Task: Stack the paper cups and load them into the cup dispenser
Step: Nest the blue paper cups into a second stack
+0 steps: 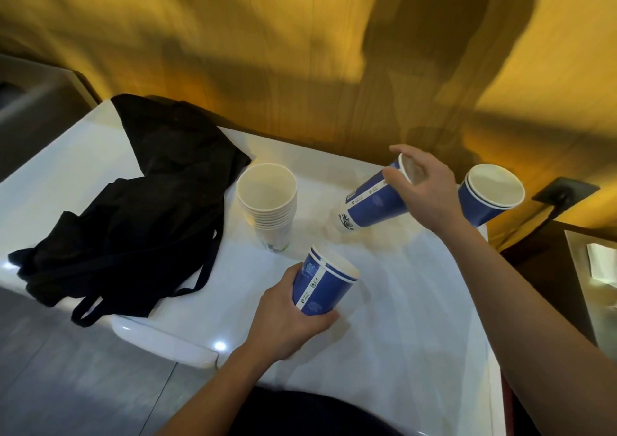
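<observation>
My left hand (287, 318) grips a short stack of blue paper cups (322, 285) near the front of the white table (400, 318), tilted with the rims pointing up and right. My right hand (424, 188) holds another blue cup (370, 203) by its rim, tilted with its base low near the tabletop. A stack of several white cups (267, 202) stands upright at the table's middle. More blue cups (487, 198), nested, stand at the far right by the wall. No cup dispenser is in view.
A black cloth bag (143, 208) with straps lies over the left part of the table. A yellow wooden wall (267, 51) runs behind. A dark wall socket (564, 190) with a cable sits at the right, above a dark counter.
</observation>
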The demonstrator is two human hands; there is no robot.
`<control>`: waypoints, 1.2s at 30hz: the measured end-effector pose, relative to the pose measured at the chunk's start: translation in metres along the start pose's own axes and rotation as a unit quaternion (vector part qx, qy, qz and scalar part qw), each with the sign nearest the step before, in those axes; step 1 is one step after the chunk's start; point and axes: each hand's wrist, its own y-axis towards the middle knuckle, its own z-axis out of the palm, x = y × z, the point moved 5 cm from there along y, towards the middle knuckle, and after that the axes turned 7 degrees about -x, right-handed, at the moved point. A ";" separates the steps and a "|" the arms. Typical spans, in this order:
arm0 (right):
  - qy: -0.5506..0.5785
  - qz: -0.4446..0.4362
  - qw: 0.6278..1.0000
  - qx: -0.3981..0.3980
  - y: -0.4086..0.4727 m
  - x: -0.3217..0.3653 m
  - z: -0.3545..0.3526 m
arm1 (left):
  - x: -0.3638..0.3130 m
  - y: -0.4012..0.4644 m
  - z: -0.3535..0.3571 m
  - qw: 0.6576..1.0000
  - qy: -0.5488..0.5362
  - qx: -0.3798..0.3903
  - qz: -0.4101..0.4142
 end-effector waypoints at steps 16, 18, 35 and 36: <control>0.111 0.038 0.982 0.148 -0.044 -0.003 -0.016 | 0.004 -0.003 0.006 0.999 0.029 0.013 0.009; 0.117 0.034 0.978 0.170 -0.048 0.000 -0.010 | 0.004 -0.004 0.007 0.999 0.031 0.016 0.012; 0.130 0.066 0.938 0.314 -0.095 0.012 0.050 | 0.002 -0.004 0.011 0.998 0.046 0.029 0.023; 0.129 0.071 0.935 0.322 -0.099 0.012 0.054 | 0.002 -0.004 0.011 0.998 0.049 0.029 0.021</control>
